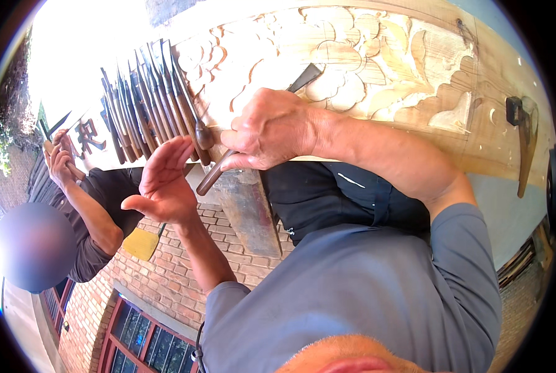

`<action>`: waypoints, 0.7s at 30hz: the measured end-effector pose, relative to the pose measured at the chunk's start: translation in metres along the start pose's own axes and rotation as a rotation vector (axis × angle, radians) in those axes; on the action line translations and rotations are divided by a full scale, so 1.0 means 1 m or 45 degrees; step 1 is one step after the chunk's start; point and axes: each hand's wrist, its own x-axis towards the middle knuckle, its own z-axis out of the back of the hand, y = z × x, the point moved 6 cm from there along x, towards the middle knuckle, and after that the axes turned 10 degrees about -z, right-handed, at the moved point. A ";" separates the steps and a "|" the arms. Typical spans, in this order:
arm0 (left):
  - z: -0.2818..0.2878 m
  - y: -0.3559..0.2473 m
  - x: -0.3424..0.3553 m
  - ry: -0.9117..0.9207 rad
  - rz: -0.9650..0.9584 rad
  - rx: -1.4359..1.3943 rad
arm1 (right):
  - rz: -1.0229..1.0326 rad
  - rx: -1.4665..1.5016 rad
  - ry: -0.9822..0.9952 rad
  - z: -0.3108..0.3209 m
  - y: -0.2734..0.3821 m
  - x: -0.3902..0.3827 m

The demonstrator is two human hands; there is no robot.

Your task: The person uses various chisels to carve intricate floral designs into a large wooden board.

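Note:
My right hand (268,127) is closed around a flat-bladed wood chisel (210,179). Its brown handle sticks out toward my left hand, and its dark, widening blade points away over the carved wooden panel (442,53). Whether the blade's edge touches the wood I cannot tell. Just left of the handle's end, my left hand (168,181) is raised with palm showing and thumb spread, holding nothing. Leaf and petal shapes stand in relief on the pale panel. Beyond my left hand lies a row of carving chisels (142,102) with brown wooden handles, side by side.
At the panel's right end lies a wooden-handled tool with a dark metal head (525,140). A co-worker (95,208) at the left holds a dark-bladed tool (57,122). A yellow dustpan-like object (141,244) is on the brick floor (178,264) below.

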 end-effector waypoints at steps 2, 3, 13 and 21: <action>-0.029 0.024 -0.005 0.190 0.118 -0.034 | 0.021 0.014 0.028 -0.005 0.006 0.003; -0.028 0.026 -0.004 0.169 0.135 0.008 | -0.009 0.018 0.023 -0.004 0.000 0.001; -0.024 0.021 -0.005 0.171 -0.022 0.103 | -0.101 0.002 0.124 -0.006 -0.006 0.005; -0.017 0.015 -0.011 0.090 0.116 -0.040 | 0.195 -0.168 -0.307 0.016 0.024 0.001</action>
